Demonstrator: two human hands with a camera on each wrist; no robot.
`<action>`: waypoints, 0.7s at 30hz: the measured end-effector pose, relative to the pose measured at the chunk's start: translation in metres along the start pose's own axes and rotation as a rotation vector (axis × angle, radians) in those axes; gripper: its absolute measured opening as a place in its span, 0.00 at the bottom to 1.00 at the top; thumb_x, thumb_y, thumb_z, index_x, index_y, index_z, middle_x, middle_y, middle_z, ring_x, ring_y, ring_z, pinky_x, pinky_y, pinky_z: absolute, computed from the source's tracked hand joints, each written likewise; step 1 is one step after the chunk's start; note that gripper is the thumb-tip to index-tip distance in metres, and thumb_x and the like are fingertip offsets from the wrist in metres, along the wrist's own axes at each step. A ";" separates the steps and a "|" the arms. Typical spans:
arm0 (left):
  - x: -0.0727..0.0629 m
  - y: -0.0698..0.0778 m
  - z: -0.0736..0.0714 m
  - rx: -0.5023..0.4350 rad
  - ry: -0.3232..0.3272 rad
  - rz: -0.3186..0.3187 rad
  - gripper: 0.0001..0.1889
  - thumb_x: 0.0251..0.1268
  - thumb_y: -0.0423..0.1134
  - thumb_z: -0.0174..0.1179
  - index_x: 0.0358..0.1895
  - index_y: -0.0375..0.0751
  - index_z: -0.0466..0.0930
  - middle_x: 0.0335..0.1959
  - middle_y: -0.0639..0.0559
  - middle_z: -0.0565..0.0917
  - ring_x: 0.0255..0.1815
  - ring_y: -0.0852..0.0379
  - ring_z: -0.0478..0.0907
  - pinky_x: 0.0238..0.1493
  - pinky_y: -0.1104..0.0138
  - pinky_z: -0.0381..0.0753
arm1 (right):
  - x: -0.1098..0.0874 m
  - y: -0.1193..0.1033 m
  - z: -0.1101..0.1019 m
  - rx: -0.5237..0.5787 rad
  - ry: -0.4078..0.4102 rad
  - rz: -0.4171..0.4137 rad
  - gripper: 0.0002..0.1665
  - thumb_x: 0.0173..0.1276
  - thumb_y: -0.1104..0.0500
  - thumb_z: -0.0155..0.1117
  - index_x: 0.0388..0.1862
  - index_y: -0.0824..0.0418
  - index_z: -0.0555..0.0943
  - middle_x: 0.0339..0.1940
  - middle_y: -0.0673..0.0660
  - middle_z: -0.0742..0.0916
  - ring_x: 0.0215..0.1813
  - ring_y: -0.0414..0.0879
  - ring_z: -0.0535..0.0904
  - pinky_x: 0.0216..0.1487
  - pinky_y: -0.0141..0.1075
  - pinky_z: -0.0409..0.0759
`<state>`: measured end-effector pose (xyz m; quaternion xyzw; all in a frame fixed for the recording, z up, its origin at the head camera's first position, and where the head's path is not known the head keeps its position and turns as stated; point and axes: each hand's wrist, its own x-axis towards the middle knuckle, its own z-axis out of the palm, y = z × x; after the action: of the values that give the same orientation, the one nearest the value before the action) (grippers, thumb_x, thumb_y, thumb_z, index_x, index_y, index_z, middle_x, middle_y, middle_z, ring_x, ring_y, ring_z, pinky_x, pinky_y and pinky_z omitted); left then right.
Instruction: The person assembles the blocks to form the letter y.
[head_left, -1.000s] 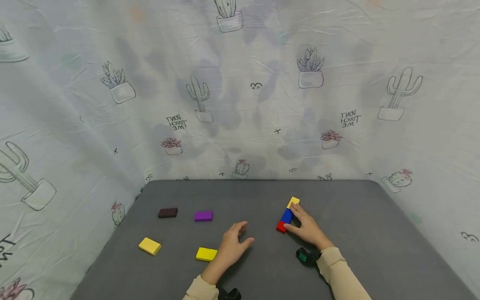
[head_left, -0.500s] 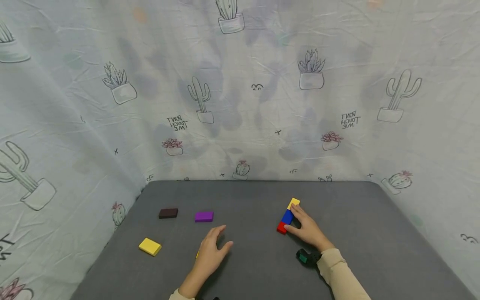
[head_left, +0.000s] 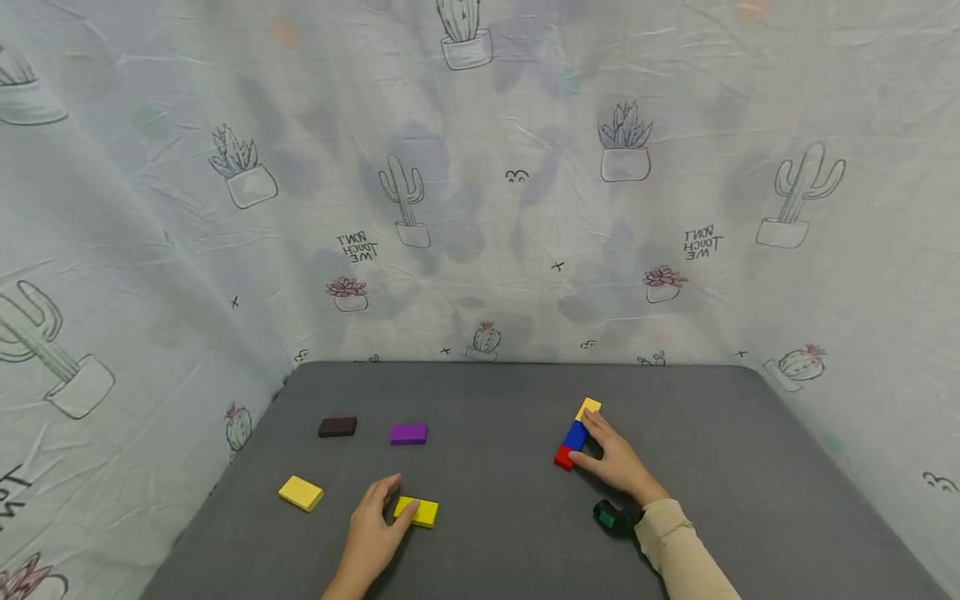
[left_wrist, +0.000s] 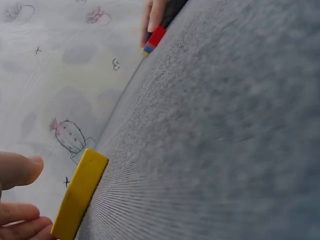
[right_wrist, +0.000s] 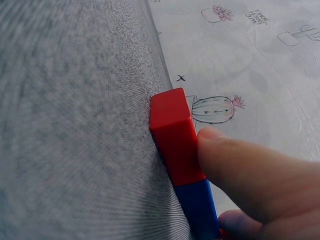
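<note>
In the head view my left hand (head_left: pixel 372 527) hovers beside a bright yellow block (head_left: pixel 424 513), its thumb crossing in front of it. The left wrist view shows that yellow block (left_wrist: pixel 80 195) lying on the table near loosely bent fingertips, with the thumb apart from it. My right hand (head_left: pixel 617 458) rests along a row of blocks set end to end: a red block (head_left: pixel 563 457), a blue block (head_left: pixel 576 436) and a yellow block (head_left: pixel 589 407). Its thumb (right_wrist: pixel 220 155) lies extended against the red block (right_wrist: pixel 176 150), and its fingertips touch the yellow end.
More flat blocks lie on the left of the grey table (head_left: pixel 495 400): a dark brown block (head_left: pixel 337 427), a purple block (head_left: pixel 408 434) and a pale yellow block (head_left: pixel 302 493). A cactus-print cloth (head_left: pixel 480 208) hangs behind the table and at its sides.
My left hand has moved left and slightly down, passing over the bright yellow block to its left side. The right hand stays on the row of blocks.
</note>
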<state>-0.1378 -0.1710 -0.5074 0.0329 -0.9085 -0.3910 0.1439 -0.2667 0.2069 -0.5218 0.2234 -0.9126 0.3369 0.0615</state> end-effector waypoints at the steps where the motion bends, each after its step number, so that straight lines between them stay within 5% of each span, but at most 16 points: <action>1: -0.002 -0.001 -0.001 0.004 -0.010 0.000 0.26 0.60 0.45 0.65 0.58 0.32 0.74 0.52 0.41 0.79 0.54 0.45 0.77 0.56 0.54 0.77 | 0.000 0.000 0.000 -0.005 -0.004 0.001 0.46 0.64 0.44 0.63 0.71 0.70 0.60 0.74 0.67 0.62 0.74 0.66 0.52 0.67 0.63 0.58; 9: -0.012 0.001 0.000 0.030 -0.096 -0.039 0.28 0.60 0.45 0.65 0.59 0.32 0.73 0.55 0.40 0.77 0.56 0.44 0.76 0.58 0.51 0.75 | 0.001 0.000 0.001 -0.002 -0.014 0.007 0.47 0.63 0.45 0.64 0.71 0.69 0.60 0.74 0.66 0.61 0.75 0.64 0.52 0.69 0.62 0.57; 21: -0.010 0.004 0.003 0.106 -0.109 -0.081 0.34 0.59 0.47 0.65 0.60 0.23 0.70 0.62 0.30 0.69 0.61 0.33 0.69 0.58 0.43 0.71 | 0.001 0.000 0.000 0.004 -0.009 0.006 0.47 0.63 0.45 0.65 0.71 0.70 0.60 0.74 0.66 0.62 0.75 0.65 0.52 0.68 0.63 0.58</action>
<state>-0.1286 -0.1646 -0.5089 0.0558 -0.9323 -0.3492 0.0766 -0.2678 0.2066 -0.5221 0.2225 -0.9128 0.3380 0.0558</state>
